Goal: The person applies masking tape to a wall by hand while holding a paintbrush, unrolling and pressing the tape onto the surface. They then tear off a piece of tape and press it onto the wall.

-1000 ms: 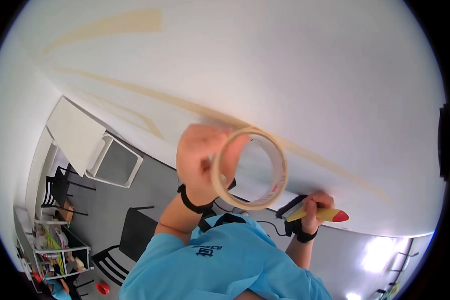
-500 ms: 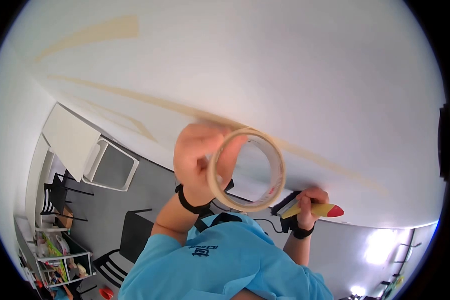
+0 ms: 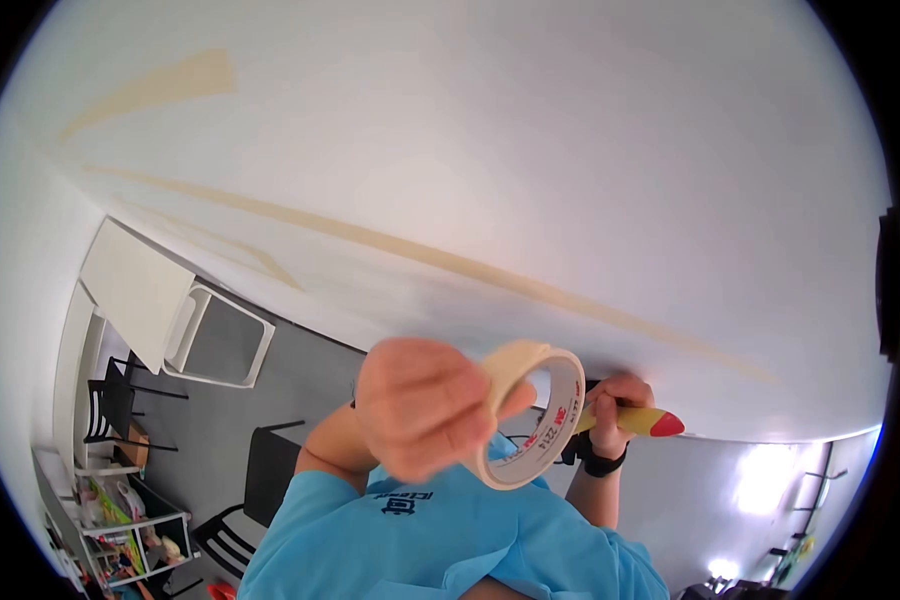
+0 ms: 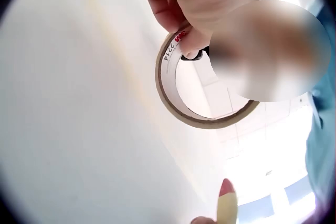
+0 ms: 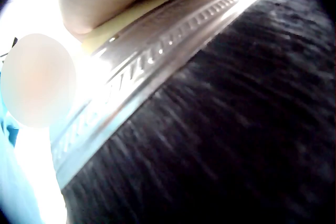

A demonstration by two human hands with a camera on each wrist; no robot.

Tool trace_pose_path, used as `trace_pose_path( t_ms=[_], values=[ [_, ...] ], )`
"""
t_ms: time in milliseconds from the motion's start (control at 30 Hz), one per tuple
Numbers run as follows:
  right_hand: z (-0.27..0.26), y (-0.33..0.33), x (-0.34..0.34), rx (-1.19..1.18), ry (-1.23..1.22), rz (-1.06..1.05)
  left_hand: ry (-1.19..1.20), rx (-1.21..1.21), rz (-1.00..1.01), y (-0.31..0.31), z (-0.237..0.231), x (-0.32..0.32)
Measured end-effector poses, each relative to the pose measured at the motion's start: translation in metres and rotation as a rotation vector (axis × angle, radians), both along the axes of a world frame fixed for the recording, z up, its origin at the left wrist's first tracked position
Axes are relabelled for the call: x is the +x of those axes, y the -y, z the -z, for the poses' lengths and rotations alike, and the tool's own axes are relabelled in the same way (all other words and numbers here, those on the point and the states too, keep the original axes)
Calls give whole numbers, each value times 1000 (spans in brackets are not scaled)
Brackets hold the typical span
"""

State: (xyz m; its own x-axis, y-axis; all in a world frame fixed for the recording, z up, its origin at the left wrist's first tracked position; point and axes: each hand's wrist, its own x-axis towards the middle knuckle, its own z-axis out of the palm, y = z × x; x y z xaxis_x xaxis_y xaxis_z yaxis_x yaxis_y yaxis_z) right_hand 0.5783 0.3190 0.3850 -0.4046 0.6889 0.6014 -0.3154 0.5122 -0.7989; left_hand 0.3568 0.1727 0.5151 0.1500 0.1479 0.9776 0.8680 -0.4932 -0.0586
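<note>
My left hand [image 3: 425,410] holds a roll of masking tape [image 3: 556,425] by one side, with the thumb inside the ring. The white core, printed 3M 2214, also shows in the left wrist view. Close to the wall, my right hand [image 3: 620,398] grips a paintbrush [image 3: 653,422] with a yellow, red-tipped handle. In the right wrist view its metal ferrule [image 5: 152,58] and dense black bristles [image 5: 220,124] fill most of the picture. A long strip of masking tape [image 3: 450,263] runs slantwise across the white wall above both hands.
More tape pieces [image 3: 170,85] mark the wall at upper left. Below stand a white table [image 3: 135,290], a white-rimmed grey piece [image 3: 225,340], black chairs [image 3: 270,470] and a shelf [image 3: 135,520] of assorted goods. Grey floor lies beneath.
My left hand has drawn the tape roll down from the strip on the wall, and the ring has turned. The right hand keeps its hold on the paintbrush; the view has shifted slightly.
</note>
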Motion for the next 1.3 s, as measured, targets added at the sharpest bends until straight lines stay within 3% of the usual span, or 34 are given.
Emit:
trace_pose_path(
  t_ms=[100,133,233,300,367,400,467,500,567,600,633,700,767,833,900,967,1000,1033,1100,1133,1300],
  values=[
    [-3,2,-2,-9,-14,9,216,-173,-125,-8,-4,-10],
    [-4,2,-3,-7,-20,4,487,-20,5,-25,19,-10],
    [3,-6,0,142,0,-55,618,-6,57,-29,18,-3],
    [2,-4,1,120,-5,-50,606,38,47,-26,16,-6],
    [1,-1,-1,100,-13,-47,327,-211,-100,-11,6,-11],
    [-1,0,-2,60,-7,-10,326,-210,-98,-15,10,-5],
    [-5,1,-3,21,-3,34,212,329,-73,-29,15,11],
    [-7,2,-4,48,3,46,212,326,-68,-24,13,10],
    [-8,0,-4,73,13,61,221,-220,-41,-9,-5,7],
    [-9,-4,-3,136,46,50,373,-187,-48,-17,2,1],
    [-9,-5,-2,200,77,39,373,-187,-48,-30,4,5],
    [-11,-4,-4,164,65,41,733,262,65,-55,5,16],
    [-12,1,-4,121,62,45,678,194,60,-37,5,9],
    [-12,0,-7,97,23,27,253,-334,-12,-16,-2,-4],
    [-9,-2,-5,124,40,33,213,-264,38,-27,4,9],
    [-5,-4,-3,145,59,44,354,370,114,-45,15,27],
    [-3,-5,-2,148,65,28,184,41,104,-25,17,15],
    [-3,-4,-1,152,72,11,186,39,106,-24,14,13],
    [-12,0,-4,127,48,6,347,-82,-96,-29,9,7],
    [-16,1,-6,105,20,-1,436,-35,20,-40,17,4],
    [-13,2,-6,95,31,43,375,-17,8,-39,21,5]
  ],
)
